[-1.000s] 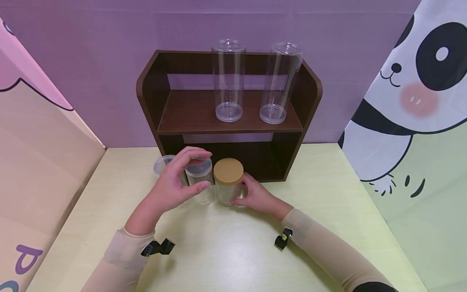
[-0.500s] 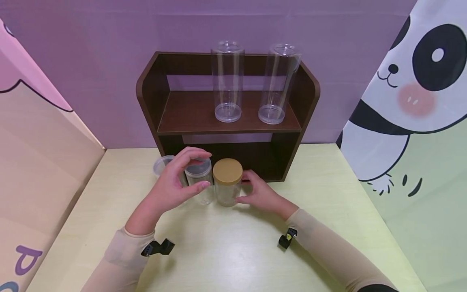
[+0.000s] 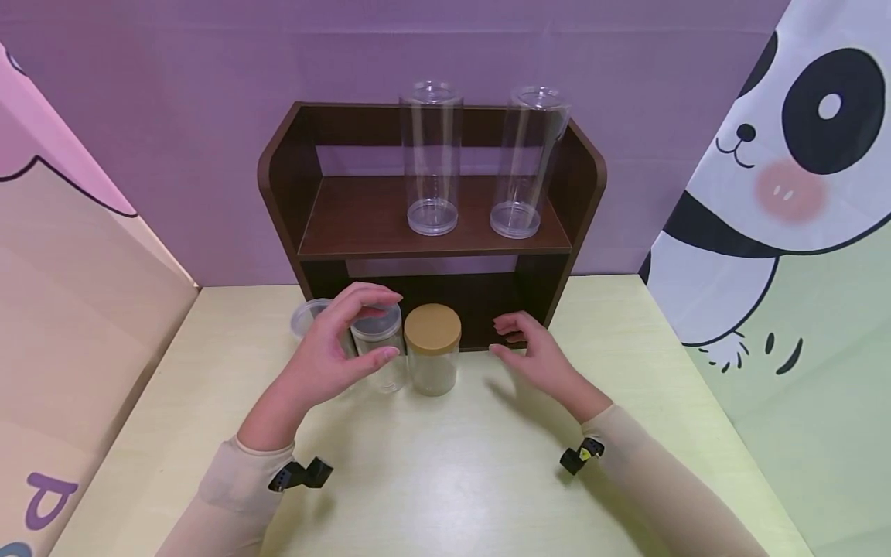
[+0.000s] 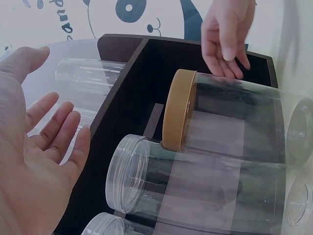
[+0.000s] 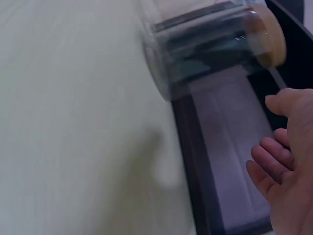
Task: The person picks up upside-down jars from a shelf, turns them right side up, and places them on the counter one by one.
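A clear jar with a tan lid (image 3: 432, 350) stands on the pale green table (image 3: 445, 480) in front of the brown shelf (image 3: 299, 232). A clear-lidded jar (image 3: 379, 348) stands against its left side. My left hand (image 3: 332, 352) arches around that clear jar; in the left wrist view the left hand (image 4: 39, 156) is spread with relaxed fingers and a gap to the jar (image 4: 186, 186). My right hand (image 3: 532, 356) hovers to the right of the tan-lidded jar, fingers relaxed, holding nothing. In the right wrist view the right hand (image 5: 286, 161) is clear of the blurred jar (image 5: 205, 44).
A third clear jar (image 3: 306, 316) sits behind my left hand. Two tall clear cylinders (image 3: 431, 155) (image 3: 525, 158) stand on the shelf's upper board. The lower shelf opening lies just behind the jars. Printed panels wall in the table's left and right sides.
My right hand has let go of the tan-lidded jar and drawn away to the right. The jar stays standing. My left hand has not moved.
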A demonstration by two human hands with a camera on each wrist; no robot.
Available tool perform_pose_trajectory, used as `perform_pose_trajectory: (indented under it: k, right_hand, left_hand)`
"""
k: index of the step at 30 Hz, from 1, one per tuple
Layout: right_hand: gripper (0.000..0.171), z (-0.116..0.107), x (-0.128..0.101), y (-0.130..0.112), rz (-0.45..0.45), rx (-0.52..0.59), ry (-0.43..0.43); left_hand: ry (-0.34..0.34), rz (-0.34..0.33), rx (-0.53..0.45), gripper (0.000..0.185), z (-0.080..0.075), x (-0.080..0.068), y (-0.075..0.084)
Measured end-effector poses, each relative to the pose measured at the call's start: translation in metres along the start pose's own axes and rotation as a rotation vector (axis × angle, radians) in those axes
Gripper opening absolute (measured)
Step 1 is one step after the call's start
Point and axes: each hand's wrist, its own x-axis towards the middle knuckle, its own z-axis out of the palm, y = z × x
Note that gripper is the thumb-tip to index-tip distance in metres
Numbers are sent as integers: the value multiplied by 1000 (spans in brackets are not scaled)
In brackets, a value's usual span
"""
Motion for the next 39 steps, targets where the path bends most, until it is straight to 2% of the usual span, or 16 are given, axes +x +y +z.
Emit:
perform_pose_trajectory:
  k: [5,13,21,25,28,32,39]
  right_hand:
    - [32,-21,-6,-4,21,6,125]
    - [20,-43,-9,-7,1,-29,331]
    - [17,-53,-10,-6,36,-33,481]
    - [25,-55,-7,-5,52,-19,566]
    - [37,-58,-2,-3,57,-8,580]
    - [48,-61,3,-2,52,21,534]
    - [44,-62,8,2,119,25,498]
  left_hand:
    - [-1,-8,1,60,0,-1,0]
    - [4,2,-1,60,1,0,-3]
    - [1,-14,15,58,2,-1,-3]
    - [-2,-15,11,58,3,0,-4]
    - [-3,-14,15,58,3,0,-4]
    - [-4,-21,16,58,2,0,-3]
    - [-4,-19,19,57,2,1,-4]
